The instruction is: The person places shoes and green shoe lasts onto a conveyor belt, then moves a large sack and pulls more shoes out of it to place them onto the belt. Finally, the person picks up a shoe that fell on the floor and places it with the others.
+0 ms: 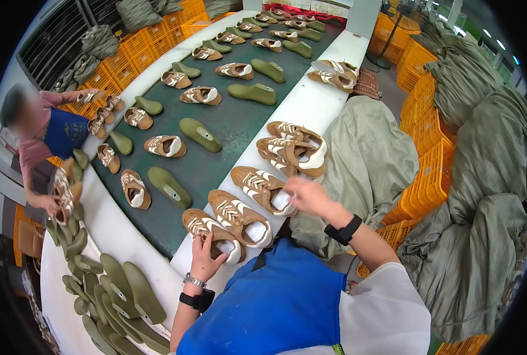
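Observation:
My left hand grips the collar of a brown suede sneaker with white stripes and laces, thumb and fingers on either side of the opening. Beside that shoe, a matching sneaker shows something white inside. My right hand has its fingers closed at the heel collar of a third sneaker, just to the right; its fingertips are partly hidden. These shoes rest on the white ledge in front of me. Further along it, more brown sneakers lie stacked.
A green conveyor belt carries brown sneakers and green shoe lasts. More lasts are heaped at lower left. Across the belt, a person in a blue apron handles shoes. Orange crates and grey-green cloths stand at right.

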{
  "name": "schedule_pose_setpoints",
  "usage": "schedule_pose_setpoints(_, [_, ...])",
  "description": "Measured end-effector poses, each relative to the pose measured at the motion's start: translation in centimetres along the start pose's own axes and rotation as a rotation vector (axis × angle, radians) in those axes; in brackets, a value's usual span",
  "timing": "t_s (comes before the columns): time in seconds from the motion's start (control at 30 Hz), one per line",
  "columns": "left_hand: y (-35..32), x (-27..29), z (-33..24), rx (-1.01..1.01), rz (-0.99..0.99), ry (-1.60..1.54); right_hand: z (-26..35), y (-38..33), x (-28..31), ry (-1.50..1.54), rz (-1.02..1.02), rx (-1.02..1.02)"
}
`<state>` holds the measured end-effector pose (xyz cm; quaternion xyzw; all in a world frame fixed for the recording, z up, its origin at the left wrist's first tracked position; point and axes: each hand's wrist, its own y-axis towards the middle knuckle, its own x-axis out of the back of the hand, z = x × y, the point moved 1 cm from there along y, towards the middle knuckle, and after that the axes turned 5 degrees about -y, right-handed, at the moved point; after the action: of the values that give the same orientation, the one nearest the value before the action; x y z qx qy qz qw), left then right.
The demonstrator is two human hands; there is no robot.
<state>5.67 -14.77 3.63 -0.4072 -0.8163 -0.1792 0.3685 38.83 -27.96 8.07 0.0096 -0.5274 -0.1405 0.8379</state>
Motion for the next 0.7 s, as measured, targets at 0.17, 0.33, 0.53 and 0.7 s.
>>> schedule_pose_setpoints(0.17, [-0.3,-0.7,-0.7,0.047,-0.073,0.042,-5.2,2.1,5.0,-0.387,-0.168,-0.289])
schedule_pose_setpoints(0.33, [-1.0,-0.6,-0.8,0.068,-0.061,0.029,-4.1,4.3,12.8,0.121,-0.251,-0.389])
schedule_pose_setpoints(0.53, [-0.8,-1.2,-1.4,0.09,-0.116,0.07,0.1,3.1,13.4,-0.048,-0.295,0.064])
schedule_pose_setpoints(0.7, [0.9,-2.1,-2.0,0.116,-0.171,0.005,2.6,1.2,1.0,-0.141,0.532,0.202])
